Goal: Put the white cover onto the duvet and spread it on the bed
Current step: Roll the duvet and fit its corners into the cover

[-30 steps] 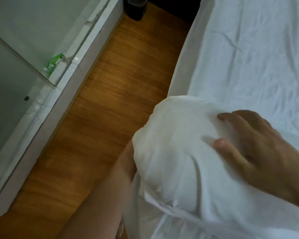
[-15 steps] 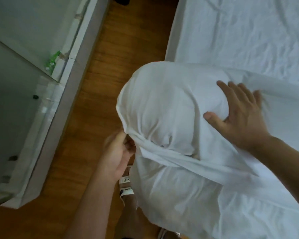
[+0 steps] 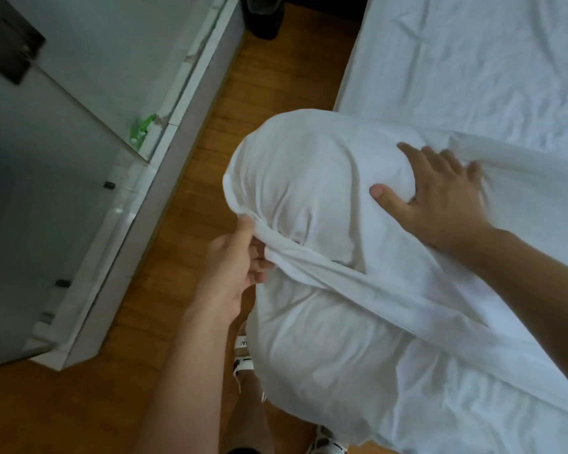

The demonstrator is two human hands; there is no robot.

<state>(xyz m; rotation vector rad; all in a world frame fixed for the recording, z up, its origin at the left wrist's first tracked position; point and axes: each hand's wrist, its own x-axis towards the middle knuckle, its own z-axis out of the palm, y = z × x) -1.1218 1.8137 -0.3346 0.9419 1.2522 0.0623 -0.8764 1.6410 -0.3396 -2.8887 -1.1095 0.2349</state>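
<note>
White cover [image 3: 309,178]: one; two hands, left [image 3: 233,267] pinching, right [image 3: 440,198] flat.

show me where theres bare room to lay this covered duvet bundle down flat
Bare room: the wrinkled white bed sheet beyond the right hand, out to the mattress's left edge. The wooden floor strip between bed and grey tiled ledge is bare but narrow. Crowded: the near corner, where the white covered duvet bundle bulges over the edge and the left hand pinches its fold.

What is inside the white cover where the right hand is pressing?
A rounded bulge fills the white cover under the right hand, probably the duvet; the fabric hides it. The left hand grips the edge.
</note>
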